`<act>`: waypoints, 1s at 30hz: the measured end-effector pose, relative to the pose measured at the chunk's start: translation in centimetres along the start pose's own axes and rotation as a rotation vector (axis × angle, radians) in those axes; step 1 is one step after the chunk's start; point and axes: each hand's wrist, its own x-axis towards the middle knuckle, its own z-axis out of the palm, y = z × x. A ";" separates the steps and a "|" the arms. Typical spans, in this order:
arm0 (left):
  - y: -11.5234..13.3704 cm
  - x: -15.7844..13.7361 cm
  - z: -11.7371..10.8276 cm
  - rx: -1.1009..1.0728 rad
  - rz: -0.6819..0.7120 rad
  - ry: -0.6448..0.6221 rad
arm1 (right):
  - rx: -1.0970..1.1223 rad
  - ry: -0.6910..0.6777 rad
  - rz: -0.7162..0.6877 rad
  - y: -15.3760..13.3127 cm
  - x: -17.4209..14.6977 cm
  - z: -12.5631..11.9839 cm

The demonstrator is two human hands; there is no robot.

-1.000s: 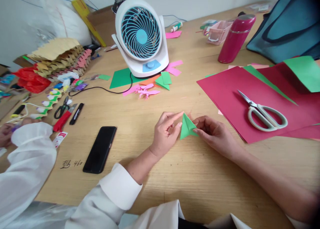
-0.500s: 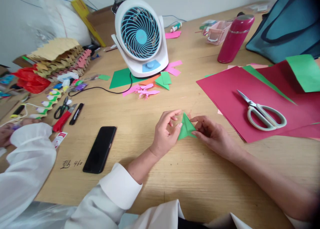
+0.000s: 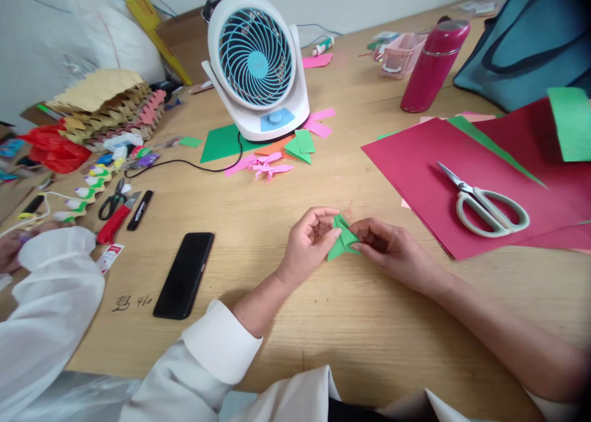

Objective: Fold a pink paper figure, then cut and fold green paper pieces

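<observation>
Between my two hands is a small piece of folded green paper [image 3: 341,245], roughly triangular with creases down its middle. My left hand [image 3: 310,240] grips its left side, the thumb lying on the front face and the fingers curled behind. On the other side, my right hand [image 3: 392,253] pinches the paper's right edge between thumb and fingers. The fingers cover parts of both edges. Beyond my hands lie folded pink paper pieces [image 3: 270,166] and green paper squares [image 3: 301,146].
A fan [image 3: 258,65] stands at the back. To the right, scissors [image 3: 492,210] rest on red paper [image 3: 415,182], with a magenta bottle [image 3: 431,71] behind. A black phone [image 3: 183,275] lies left, near a red cutter [image 3: 115,223]. Another person's sleeve [image 3: 55,286] is far left.
My left thumb has moved further over the green paper and its fingers have curled more. The paper's top has dipped slightly, and my right fingers have drawn closer together.
</observation>
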 end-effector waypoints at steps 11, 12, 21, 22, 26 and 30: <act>1.6 -1.9 0.4 0.544 0.017 0.051 | -0.171 0.172 -0.009 -0.4 -0.8 -1.4; 1.7 -2.1 0.4 0.588 0.040 0.056 | -0.211 0.197 -0.019 -0.5 -1.2 -1.6; 2.4 -4.0 0.2 0.552 -0.089 0.044 | -0.548 -0.038 -0.302 -1.3 -5.3 0.1; 2.5 -4.2 0.1 0.514 -0.125 0.042 | -0.598 -0.070 -0.341 -1.3 -5.3 0.5; 2.3 -5.1 -0.6 0.359 -0.255 0.029 | -0.788 -0.136 -0.407 -1.1 -5.0 1.6; 1.7 -6.0 -1.1 0.146 -0.317 0.009 | -0.896 -0.128 -0.400 -1.1 -4.7 2.1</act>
